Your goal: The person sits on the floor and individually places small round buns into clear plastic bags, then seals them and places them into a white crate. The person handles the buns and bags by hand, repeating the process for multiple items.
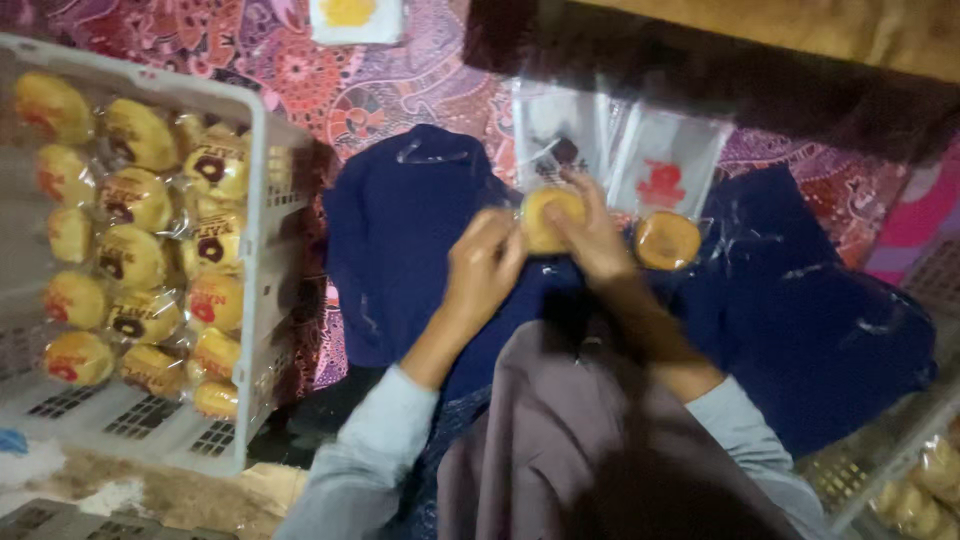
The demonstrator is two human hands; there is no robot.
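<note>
Both your left hand (482, 262) and right hand (590, 235) grip the bun (548, 215); it looks soft and light, so hold its edges.

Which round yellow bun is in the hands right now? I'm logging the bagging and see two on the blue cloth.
The bun held between the left hand and right hand. The other bun lies untouched beside the right hand.

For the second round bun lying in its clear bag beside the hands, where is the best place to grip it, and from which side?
Probably the flat empty upper part of the clear bag, taken from above on the far side. The bun fills the near end, so pinching there would squash it; the right hand is nearest.
</note>
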